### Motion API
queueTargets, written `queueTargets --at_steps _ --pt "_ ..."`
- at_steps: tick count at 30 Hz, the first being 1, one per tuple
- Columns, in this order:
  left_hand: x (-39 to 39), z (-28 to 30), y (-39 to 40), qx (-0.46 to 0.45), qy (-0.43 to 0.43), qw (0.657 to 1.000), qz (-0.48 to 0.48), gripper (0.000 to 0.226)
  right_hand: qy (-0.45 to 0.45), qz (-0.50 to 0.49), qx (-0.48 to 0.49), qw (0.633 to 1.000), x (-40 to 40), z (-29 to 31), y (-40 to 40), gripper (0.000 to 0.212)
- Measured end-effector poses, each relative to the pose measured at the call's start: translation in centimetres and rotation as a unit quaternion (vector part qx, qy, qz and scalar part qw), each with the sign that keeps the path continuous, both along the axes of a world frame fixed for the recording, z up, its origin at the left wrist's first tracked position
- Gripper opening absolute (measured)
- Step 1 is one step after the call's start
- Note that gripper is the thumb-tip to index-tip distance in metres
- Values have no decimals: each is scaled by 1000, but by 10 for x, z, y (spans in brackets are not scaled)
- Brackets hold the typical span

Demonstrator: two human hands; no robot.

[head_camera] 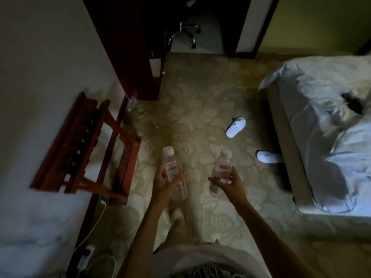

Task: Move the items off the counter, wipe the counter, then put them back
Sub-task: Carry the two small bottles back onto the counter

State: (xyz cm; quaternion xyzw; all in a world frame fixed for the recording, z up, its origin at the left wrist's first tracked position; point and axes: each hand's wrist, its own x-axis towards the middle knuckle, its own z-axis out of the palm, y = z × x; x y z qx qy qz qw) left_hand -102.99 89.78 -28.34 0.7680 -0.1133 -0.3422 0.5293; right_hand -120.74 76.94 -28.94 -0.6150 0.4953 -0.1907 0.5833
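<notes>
With the left hand [163,182] and right hand [228,182] each grasping a water bottle, carry both level and set them down upright.

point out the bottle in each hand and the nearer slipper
left bottle [174,173], head view, on its label
right bottle [221,169], head view, on its label
nearer slipper [268,156], head view, on its upper

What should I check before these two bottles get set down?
1. Left hand grips left bottle: ok.
2. Right hand grips right bottle: ok.
3. Caps on both bottles: ok.
4. Carpet ahead free of trip hazards: not ok, slipper lies in the path.
5. Spot to set them down: cannot tell, no counter in view.
6. Lighting: not ok, room is dim.
</notes>
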Motion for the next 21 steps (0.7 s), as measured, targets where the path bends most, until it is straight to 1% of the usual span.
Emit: queueTargets --at_steps 3,6,9,11,13,16,18,19,21 --pt "61 16 -70 -31 -2 999 -37 61 -33 -17 -14 999 57 26 -67 61" --pt "102 27 -133 -37 -9 996 -80 59 -37 -40 -27 998 96 35 -116 62" --pt "130 18 -194 -45 19 992 -113 55 -25 -71 -21 997 121 17 -165 58" --pt "149 2 -234 -25 34 990 -134 52 0 -84 -14 996 137 -5 -201 54" --pt "174 -14 -280 -7 39 988 -147 51 10 -95 5 995 160 -24 -247 54" --pt "218 -17 -358 13 27 991 -133 57 4 -80 25 997 203 -32 -335 60" --pt "249 -6 -411 3 19 994 -112 56 7 -60 25 998 234 -24 -395 71" --pt "266 2 -441 -8 11 995 -104 55 4 -51 15 999 250 -19 -427 71" --pt "295 16 -496 -21 -10 995 -94 58 -10 -39 3 999 280 -5 -485 59"
